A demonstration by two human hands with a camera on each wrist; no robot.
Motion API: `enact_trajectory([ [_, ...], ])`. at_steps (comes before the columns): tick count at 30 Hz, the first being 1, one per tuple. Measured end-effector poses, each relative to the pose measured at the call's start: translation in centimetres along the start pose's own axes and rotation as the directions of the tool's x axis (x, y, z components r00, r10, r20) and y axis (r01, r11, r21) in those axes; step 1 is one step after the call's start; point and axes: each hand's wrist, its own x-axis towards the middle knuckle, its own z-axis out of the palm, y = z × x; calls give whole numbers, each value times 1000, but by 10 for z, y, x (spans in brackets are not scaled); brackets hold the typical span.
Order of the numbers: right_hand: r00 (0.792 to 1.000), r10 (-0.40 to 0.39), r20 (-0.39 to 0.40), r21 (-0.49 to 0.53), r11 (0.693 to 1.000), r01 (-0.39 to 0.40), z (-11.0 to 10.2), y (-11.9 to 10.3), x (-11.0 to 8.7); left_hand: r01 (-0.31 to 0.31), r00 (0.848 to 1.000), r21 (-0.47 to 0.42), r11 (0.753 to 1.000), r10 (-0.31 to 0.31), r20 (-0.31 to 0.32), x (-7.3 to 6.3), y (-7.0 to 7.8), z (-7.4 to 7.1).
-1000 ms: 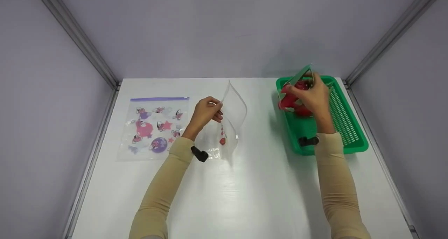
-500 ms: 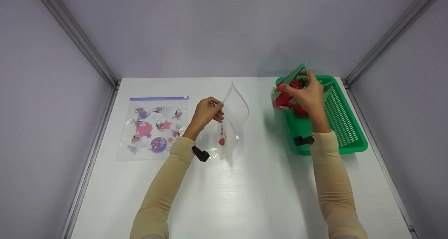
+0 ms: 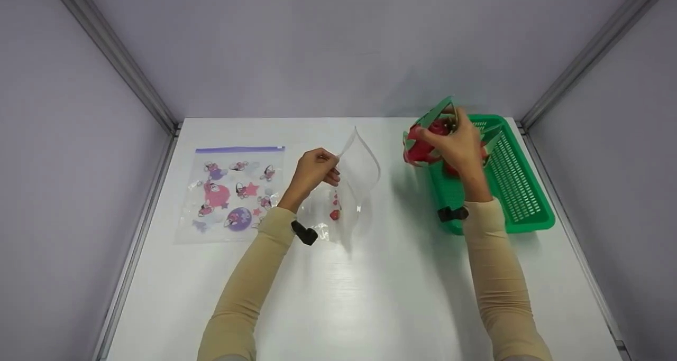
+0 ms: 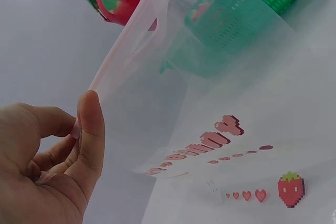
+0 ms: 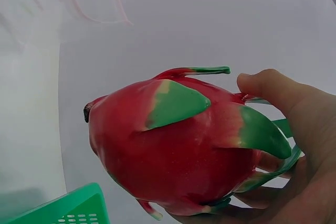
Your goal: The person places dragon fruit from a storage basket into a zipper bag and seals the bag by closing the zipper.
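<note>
My left hand (image 3: 316,172) pinches the rim of a clear zip bag (image 3: 362,176) between thumb and fingers, and the bag's mouth gapes toward the right. Pink lettering, small hearts and a strawberry print (image 4: 291,189) show on its side in the left wrist view. Over the left edge of the green basket (image 3: 529,202), my right hand (image 3: 459,144) grips a red dragon fruit (image 5: 173,140) with green-tipped scales. Its fingers wrap the leafy end, while the dark tip points away from the palm. More red fruit (image 3: 450,170) lies in the basket, partly hidden beneath that hand.
Flat on the white table (image 3: 338,308), left of the left hand, lies a second clear bag (image 3: 232,192) with a purple zip and pink and purple prints. Grey partition walls (image 3: 338,49) enclose the table at the back and on both sides.
My right hand has carried the dragon fruit leftward, from above the basket to its left edge. The left hand stays nearly in place, with the bag's mouth tilting slightly rightward.
</note>
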Motion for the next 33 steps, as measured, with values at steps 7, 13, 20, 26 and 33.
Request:
enact_trajectory([
  [7,1000,-17,9,-5,1000,17,7,-6,0,10,1000,3,1000,-10,-3,2,-1,1],
  [13,1000,-32,1,-5,999,32,13,-10,-1,2,1000,13,1000,-2,2,2,0,2],
  [20,999,-40,7,-4,999,40,18,-14,-2,-2,1000,-28,1000,3,20,2,0,2],
  [26,999,-38,28,2,999,38,21,-19,-4,-2,1000,-29,1000,3,18,2,-1,4],
  [33,998,-50,33,5,999,50,26,-24,-5,-11,1000,-27,1000,11,25,2,-1,5],
])
